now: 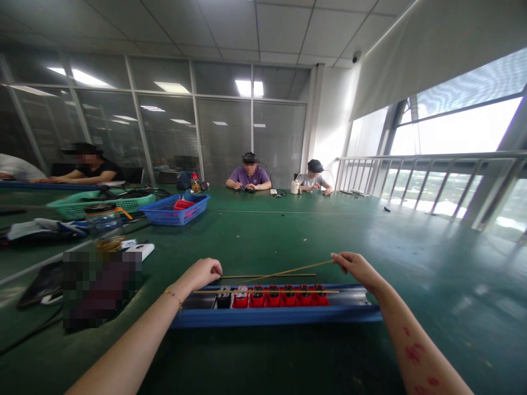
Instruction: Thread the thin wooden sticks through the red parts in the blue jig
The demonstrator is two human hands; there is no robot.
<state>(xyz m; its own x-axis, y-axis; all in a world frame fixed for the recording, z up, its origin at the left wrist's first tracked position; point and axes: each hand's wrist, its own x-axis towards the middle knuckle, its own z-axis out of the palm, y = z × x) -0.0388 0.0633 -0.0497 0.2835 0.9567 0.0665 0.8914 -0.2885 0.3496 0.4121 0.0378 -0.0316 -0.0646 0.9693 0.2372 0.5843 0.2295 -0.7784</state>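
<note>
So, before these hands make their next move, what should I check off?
1. Right hand grips an end of the raised stick: ok.
2. Left hand grips the rear stick: cannot tell; its fingers curl near that end.
3. Raised stick clear of the rear stick: cannot tell; they cross in this view.
4. Red pieces in a row inside the blue tray: ok.
5. Red pieces uncovered on top: not ok; a front stick stretches lengthwise over them.
</note>
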